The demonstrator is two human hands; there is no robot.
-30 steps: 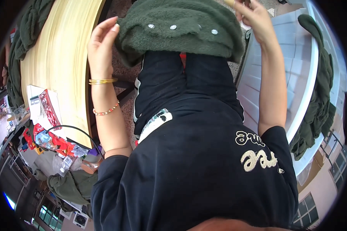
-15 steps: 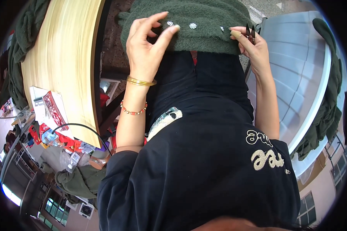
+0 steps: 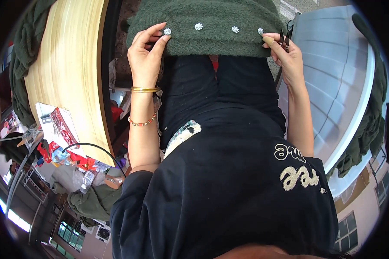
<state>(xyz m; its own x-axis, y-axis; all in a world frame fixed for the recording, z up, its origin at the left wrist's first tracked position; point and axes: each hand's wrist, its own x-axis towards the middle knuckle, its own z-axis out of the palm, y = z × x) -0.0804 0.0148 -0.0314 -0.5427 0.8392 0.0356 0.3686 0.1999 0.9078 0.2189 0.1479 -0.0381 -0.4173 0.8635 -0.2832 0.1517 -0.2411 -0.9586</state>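
Leftmost, a pale wooden tabletop [image 3: 69,73] with a dark green cloth [image 3: 23,56] draped along its far edge, plus a clutter of red packets [image 3: 62,127] and a black cable [image 3: 95,149] near its lower end. Next, left hand [image 3: 146,56], wrist ringed by a gold bangle [image 3: 145,89] and a bead bracelet [image 3: 143,122], fingers curled and pinching the left end of a fuzzy green knit garment [image 3: 216,39] right at its first sparkly button [image 3: 167,31]. Across the lap, that garment spread flat over dark trousers [image 3: 220,95], four buttons in a row along its near edge. Further right, right hand [image 3: 285,54] closed around small black thread snips [image 3: 285,39], fingertips touching the garment's right end. Beyond, a light grey panelled surface [image 3: 333,86] with more green cloth [image 3: 369,125] over its rim.
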